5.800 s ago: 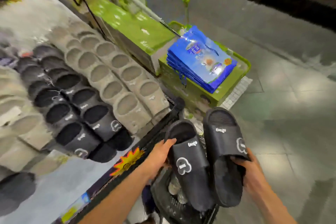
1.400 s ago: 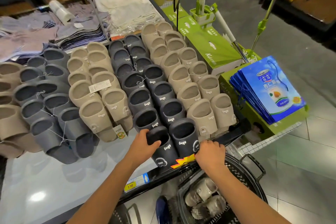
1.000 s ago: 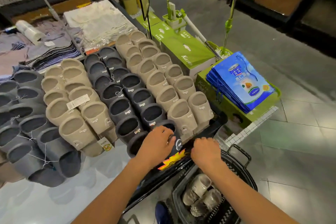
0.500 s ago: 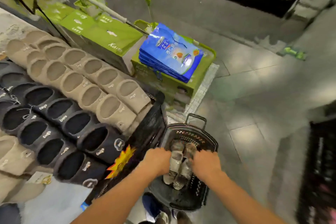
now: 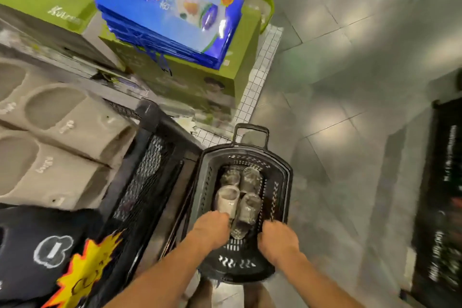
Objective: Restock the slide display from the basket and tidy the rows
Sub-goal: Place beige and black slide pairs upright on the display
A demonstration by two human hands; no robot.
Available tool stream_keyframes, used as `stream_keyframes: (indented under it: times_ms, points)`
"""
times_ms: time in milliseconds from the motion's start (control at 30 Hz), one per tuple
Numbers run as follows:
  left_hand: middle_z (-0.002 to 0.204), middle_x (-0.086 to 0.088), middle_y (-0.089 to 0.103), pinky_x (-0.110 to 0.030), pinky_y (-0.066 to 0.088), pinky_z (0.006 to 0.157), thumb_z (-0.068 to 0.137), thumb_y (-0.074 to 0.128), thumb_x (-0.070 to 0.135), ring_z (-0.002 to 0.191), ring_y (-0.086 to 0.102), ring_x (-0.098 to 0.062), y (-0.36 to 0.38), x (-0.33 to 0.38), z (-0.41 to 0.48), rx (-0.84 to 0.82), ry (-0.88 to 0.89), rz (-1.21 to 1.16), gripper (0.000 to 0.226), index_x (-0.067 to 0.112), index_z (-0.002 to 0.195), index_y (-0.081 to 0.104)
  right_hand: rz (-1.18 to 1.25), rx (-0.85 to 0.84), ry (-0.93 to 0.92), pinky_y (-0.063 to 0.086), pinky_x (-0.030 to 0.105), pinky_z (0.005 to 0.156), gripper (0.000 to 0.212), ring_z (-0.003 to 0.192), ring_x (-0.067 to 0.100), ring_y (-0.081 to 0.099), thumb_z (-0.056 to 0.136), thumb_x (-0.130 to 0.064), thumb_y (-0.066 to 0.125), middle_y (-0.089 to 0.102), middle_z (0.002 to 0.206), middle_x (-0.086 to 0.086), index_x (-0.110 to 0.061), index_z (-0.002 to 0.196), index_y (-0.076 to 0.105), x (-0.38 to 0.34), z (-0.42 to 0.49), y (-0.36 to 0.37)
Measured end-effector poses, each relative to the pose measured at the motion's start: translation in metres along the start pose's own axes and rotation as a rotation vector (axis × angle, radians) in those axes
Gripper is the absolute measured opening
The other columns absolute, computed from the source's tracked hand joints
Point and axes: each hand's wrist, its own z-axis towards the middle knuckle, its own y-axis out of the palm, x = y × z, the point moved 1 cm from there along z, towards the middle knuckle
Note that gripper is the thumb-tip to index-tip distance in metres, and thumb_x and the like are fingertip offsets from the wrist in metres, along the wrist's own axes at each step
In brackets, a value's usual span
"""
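1. Your left grip (image 5: 211, 230) is on the near end of the pale slides (image 5: 235, 204) in the basket (image 5: 283, 182). The fingers are hidden and blurred, so I can't tell if it's clamped.
2. Your right grip (image 5: 277, 237) is at the basket's near-right inner wall, fingers curled down. Can't tell if it's holding anything.
3. The slides lie lengthwise along the basket's middle, apparently two pairs.
4. They look like moulded foam: light, squashy, not fragile. Take each by the strap arch, or pinch a pair together at the heels.
5. The basket is on the floor just beside the display (image 5: 147, 182) corner. The beige row (image 5: 75, 120) runs to that edge, with a black slide (image 5: 30, 240) nearer you.
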Motion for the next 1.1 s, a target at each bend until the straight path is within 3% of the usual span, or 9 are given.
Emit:
stream_keyframes:
  times_ms: [233,333,467,633,900,1033,1100]
  points:
    - [0.124,-0.013,0.06,-0.037,0.05,0.094,0.092,0.053,0.029,0.113,0.059,-0.032,0.068,-0.035,0.163,-0.021,-0.07,-0.206,0.04,0.014,0.128,0.053,0.488,-0.082,0.269,0.045,0.031,0.085,0.033,0.114,0.032,0.059,0.096,-0.027,0.046,0.063,0.122,0.015,-0.005,0.117,0.06,0.022,0.166,0.093]
    - [0.126,-0.016,0.056,-0.041,0.049,0.094,0.09,0.054,0.025,0.114,0.057,-0.034,0.104,-0.056,0.238,0.014,-0.115,-0.268,0.042,0.012,0.13,0.05,0.617,-0.085,0.356,0.044,0.031,0.086,0.038,0.115,0.035,0.057,0.095,-0.032,0.051,0.062,0.123,0.018,-0.003,0.117,0.059,0.037,0.238,0.138]
    - [0.132,-0.018,0.045,-0.043,0.042,0.096,0.093,0.055,0.027,0.121,0.049,-0.037,0.134,-0.073,0.318,0.039,-0.138,-0.326,0.047,0.008,0.133,0.04,0.518,-0.033,0.291,0.05,0.036,0.089,0.03,0.111,0.037,0.06,0.092,-0.022,0.054,0.062,0.114,0.018,-0.002,0.114,0.06,0.052,0.316,0.184]
    - [0.144,-0.012,0.039,-0.043,0.041,0.105,0.086,0.066,0.034,0.131,0.044,-0.032,0.162,-0.084,0.398,-0.004,-0.119,-0.348,0.074,0.013,0.146,0.03,0.393,0.119,0.209,0.042,0.042,0.101,0.048,0.125,0.035,0.046,0.09,-0.016,0.052,0.047,0.135,0.016,-0.007,0.136,0.04,0.056,0.397,0.216]
    - [0.118,-0.007,0.048,-0.036,0.046,0.093,0.067,0.081,0.045,0.111,0.051,-0.026,0.19,-0.098,0.429,0.088,-0.15,-0.454,0.06,0.021,0.114,0.053,0.496,0.057,0.332,0.043,0.041,0.101,0.056,0.125,0.036,0.049,0.091,-0.029,0.055,0.05,0.135,0.018,-0.011,0.14,0.034,0.051,0.437,0.247]
    - [0.115,-0.007,0.053,-0.033,0.046,0.085,0.07,0.082,0.034,0.106,0.055,-0.026,0.205,-0.1,0.418,0.104,-0.246,-0.629,0.059,0.015,0.115,0.05,0.853,0.095,0.38,0.049,0.036,0.091,0.061,0.11,0.03,0.058,0.077,-0.042,0.072,0.059,0.122,0.009,-0.017,0.127,0.05,0.05,0.422,0.258]
    - [0.109,-0.005,0.059,-0.03,0.044,0.079,0.071,0.084,0.023,0.101,0.059,-0.023,0.216,-0.103,0.411,0.105,-0.291,-0.797,0.053,0.014,0.11,0.047,0.975,0.119,0.404,0.048,0.03,0.081,0.056,0.097,0.023,0.059,0.074,-0.037,0.077,0.063,0.114,0.007,-0.014,0.12,0.055,0.052,0.411,0.266]
